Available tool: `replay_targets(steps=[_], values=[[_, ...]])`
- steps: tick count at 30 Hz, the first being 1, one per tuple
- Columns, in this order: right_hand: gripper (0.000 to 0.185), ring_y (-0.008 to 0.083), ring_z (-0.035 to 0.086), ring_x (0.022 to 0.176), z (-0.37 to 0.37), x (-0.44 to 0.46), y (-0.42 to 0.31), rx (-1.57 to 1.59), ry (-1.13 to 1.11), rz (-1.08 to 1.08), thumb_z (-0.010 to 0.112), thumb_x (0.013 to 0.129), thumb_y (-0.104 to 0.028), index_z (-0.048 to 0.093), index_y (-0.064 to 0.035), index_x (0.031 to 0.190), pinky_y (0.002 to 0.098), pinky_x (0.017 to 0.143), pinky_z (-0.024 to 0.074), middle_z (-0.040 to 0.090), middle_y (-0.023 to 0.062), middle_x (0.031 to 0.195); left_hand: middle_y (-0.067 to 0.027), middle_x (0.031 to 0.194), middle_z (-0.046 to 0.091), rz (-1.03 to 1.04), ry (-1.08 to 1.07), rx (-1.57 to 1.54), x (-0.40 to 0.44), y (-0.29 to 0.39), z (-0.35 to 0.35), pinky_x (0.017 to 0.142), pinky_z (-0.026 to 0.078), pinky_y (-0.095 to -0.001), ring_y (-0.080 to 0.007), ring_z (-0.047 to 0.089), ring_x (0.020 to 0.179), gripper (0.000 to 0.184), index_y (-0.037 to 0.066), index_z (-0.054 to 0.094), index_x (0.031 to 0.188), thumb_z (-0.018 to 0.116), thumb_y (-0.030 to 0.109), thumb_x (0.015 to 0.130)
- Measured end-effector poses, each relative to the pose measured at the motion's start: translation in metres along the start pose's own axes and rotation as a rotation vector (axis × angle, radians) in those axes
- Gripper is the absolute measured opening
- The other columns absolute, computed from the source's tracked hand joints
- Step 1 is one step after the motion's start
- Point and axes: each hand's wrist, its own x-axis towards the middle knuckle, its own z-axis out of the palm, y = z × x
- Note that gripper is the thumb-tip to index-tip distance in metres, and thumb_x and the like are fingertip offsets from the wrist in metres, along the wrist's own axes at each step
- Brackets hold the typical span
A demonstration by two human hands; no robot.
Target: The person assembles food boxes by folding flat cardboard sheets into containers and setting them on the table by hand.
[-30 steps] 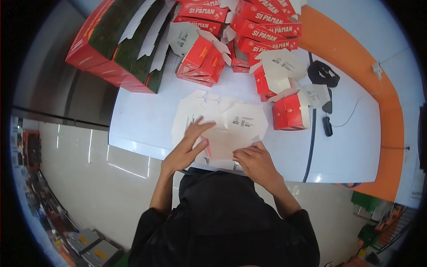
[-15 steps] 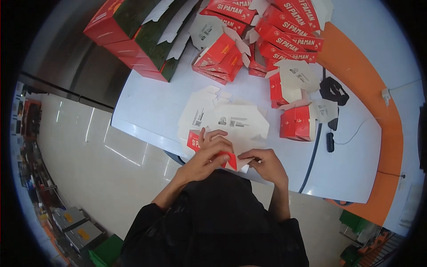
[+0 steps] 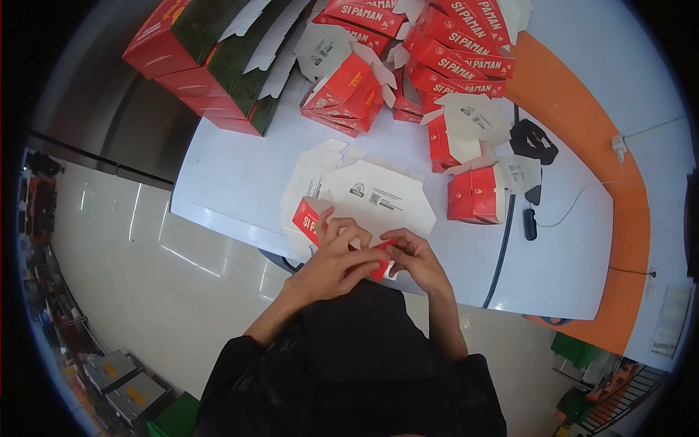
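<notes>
A partly folded carton, white inside with red printed outer walls, lies at the table's near edge. My left hand grips its near side, fingers bent over the red wall. At the carton's near right corner, my right hand pinches a small red and white flap between thumb and fingers. Both hands are close together, their fingertips almost meeting. Under the carton's left side, another flat white sheet sticks out. The fingers hide part of the near wall.
Folded red boxes are piled at the back. Two open red boxes stand to the right, near a black cable, a black strap and a small black device. Large red and green boxes stand back left.
The carton's walls have come up from the flat sheet, showing red. Both hands have moved together at its near right corner. The camera view has shifted.
</notes>
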Motion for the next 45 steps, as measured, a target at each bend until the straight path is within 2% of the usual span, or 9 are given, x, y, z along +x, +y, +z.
replay_targets(steps=[7, 13, 22, 25, 28, 31, 32, 36, 45], values=[[0.025, 0.0112, 0.067, 0.082, 0.031, 0.004, 0.02, -0.106, 0.387, -0.236, 0.067, 0.103, -0.013, 0.059, -0.0021, 0.125, 0.0261, 0.062, 0.0567, 0.07, 0.0096, 0.097, -0.0124, 0.109, 0.061, -0.369, 0.324, 0.017, 0.002, -0.024, 0.03, 0.113, 0.032, -0.0578, -0.034, 0.052, 0.115, 0.02, 0.006, 0.074, 0.107, 0.075, 0.02, 0.093], [0.026, 0.0107, 0.066, 0.077, 0.047, 0.007, 0.022, -0.17, 0.471, -0.332, 0.066, 0.104, -0.013, 0.059, -0.0009, 0.126, 0.0263, 0.059, 0.0581, 0.067, 0.0088, 0.096, -0.0161, 0.109, 0.065, -0.586, 0.261, -0.315, -0.007, -0.025, 0.026, 0.101, 0.047, -0.0444, -0.0373, 0.061, 0.115, 0.023, 0.002, 0.073, 0.109, 0.074, 0.021, 0.097], [0.029, 0.0212, 0.072, 0.087, 0.045, -0.022, -0.016, -0.418, 0.359, -0.186, 0.062, 0.105, -0.011, 0.058, 0.0021, 0.131, 0.0293, 0.062, 0.064, 0.067, 0.015, 0.118, -0.0155, 0.116, 0.066, -0.112, 0.317, -0.103, -0.008, -0.02, 0.041, 0.102, 0.051, -0.0452, -0.0372, 0.063, 0.122, 0.017, 0.002, 0.076, 0.107, 0.077, 0.0, 0.09], [0.029, 0.0264, 0.074, 0.075, 0.044, -0.016, -0.001, -0.5, 0.415, -0.287, 0.062, 0.103, -0.008, 0.058, -0.0003, 0.131, 0.0359, 0.064, 0.0597, 0.067, 0.0185, 0.117, -0.0123, 0.116, 0.067, -0.107, 0.338, -0.183, -0.012, -0.031, 0.054, 0.104, 0.052, -0.0451, -0.0375, 0.061, 0.126, 0.018, 0.004, 0.076, 0.106, 0.077, -0.002, 0.088], [0.035, 0.0262, 0.073, 0.069, 0.043, -0.015, 0.002, -0.504, 0.463, -0.275, 0.063, 0.102, -0.006, 0.055, -0.0019, 0.135, 0.0371, 0.065, 0.058, 0.067, 0.0197, 0.113, -0.0093, 0.113, 0.07, -0.364, 0.631, -0.517, -0.014, -0.037, 0.062, 0.111, 0.047, -0.0505, -0.037, 0.06, 0.128, 0.019, 0.007, 0.078, 0.105, 0.076, -0.002, 0.088], [0.041, 0.0267, 0.072, 0.066, 0.048, -0.021, -0.009, -0.394, 0.417, -0.134, 0.063, 0.101, -0.005, 0.051, -0.0034, 0.14, 0.0371, 0.065, 0.0573, 0.067, 0.0201, 0.113, -0.0072, 0.11, 0.071, -0.127, 0.431, -0.103, -0.014, -0.037, 0.051, 0.119, 0.037, -0.058, -0.0367, 0.06, 0.13, 0.019, 0.009, 0.079, 0.104, 0.075, -0.002, 0.089], [0.042, 0.0248, 0.072, 0.067, 0.046, -0.021, -0.008, -0.415, 0.403, -0.157, 0.062, 0.102, -0.004, 0.05, -0.0042, 0.142, 0.0356, 0.065, 0.0585, 0.067, 0.0202, 0.113, -0.0052, 0.117, 0.072, -0.074, 0.321, -0.065, -0.014, -0.036, 0.053, 0.124, 0.025, -0.0629, -0.0338, 0.058, 0.133, 0.021, 0.011, 0.079, 0.107, 0.074, 0.0, 0.09], [0.043, 0.0216, 0.072, 0.072, 0.036, -0.018, 0.004, -0.541, 0.373, -0.225, 0.058, 0.104, -0.002, 0.047, -0.006, 0.146, 0.0331, 0.065, 0.0609, 0.065, 0.0201, 0.111, -0.0029, 0.133, 0.07, -0.079, 0.04, 0.012, -0.011, -0.042, 0.057, 0.125, 0.017, -0.064, -0.0301, 0.051, 0.141, 0.029, 0.014, 0.077, 0.124, 0.07, 0.009, 0.097], [0.042, 0.021, 0.072, 0.082, 0.032, -0.015, 0.004, -0.464, 0.294, -0.278, 0.055, 0.104, 0.002, 0.048, -0.0052, 0.146, 0.0308, 0.068, 0.0625, 0.065, 0.0173, 0.11, -0.0097, 0.129, 0.069, -0.193, -0.109, -0.326, -0.012, -0.048, 0.065, 0.125, 0.02, -0.0582, -0.0328, 0.054, 0.137, 0.04, 0.013, 0.064, 0.144, 0.06, 0.012, 0.105]])
